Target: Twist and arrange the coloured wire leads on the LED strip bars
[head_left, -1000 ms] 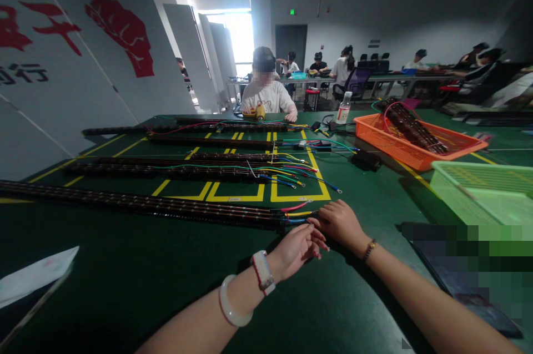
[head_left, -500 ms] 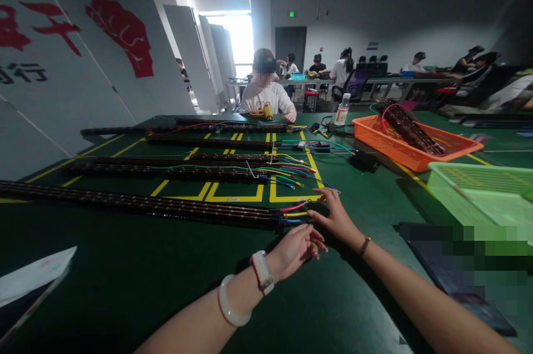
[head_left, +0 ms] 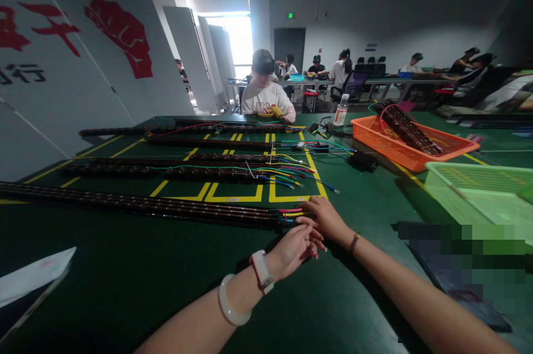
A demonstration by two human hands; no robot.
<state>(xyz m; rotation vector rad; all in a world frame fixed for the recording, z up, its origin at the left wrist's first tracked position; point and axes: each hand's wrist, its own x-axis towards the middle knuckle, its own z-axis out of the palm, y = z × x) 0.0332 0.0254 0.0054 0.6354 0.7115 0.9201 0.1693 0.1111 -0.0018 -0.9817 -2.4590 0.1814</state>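
A long dark strip (head_left: 166, 207) lies across the green table (head_left: 125, 282) in front of me, with red, yellow and blue wires (head_left: 293, 213) coming out of its right end. My right hand (head_left: 327, 218) rests on those wire ends, its fingers curled over them. My left hand (head_left: 297, 246) sits just below the strip's end, fingers loosely bent and touching the table next to the right hand. It holds nothing that I can make out. A white bangle and a watch are on my left wrist.
Several more dark strips (head_left: 179, 168) with coloured wires lie farther back over yellow floor-style markings. An orange basket (head_left: 408, 151) with strips and a green basket (head_left: 478, 193) stand at the right. A paper (head_left: 33, 273) lies at the left. A person (head_left: 266, 96) sits across the table.
My right hand reached out past the wire ends half a second ago and has drawn back onto them. The left hand has barely moved.
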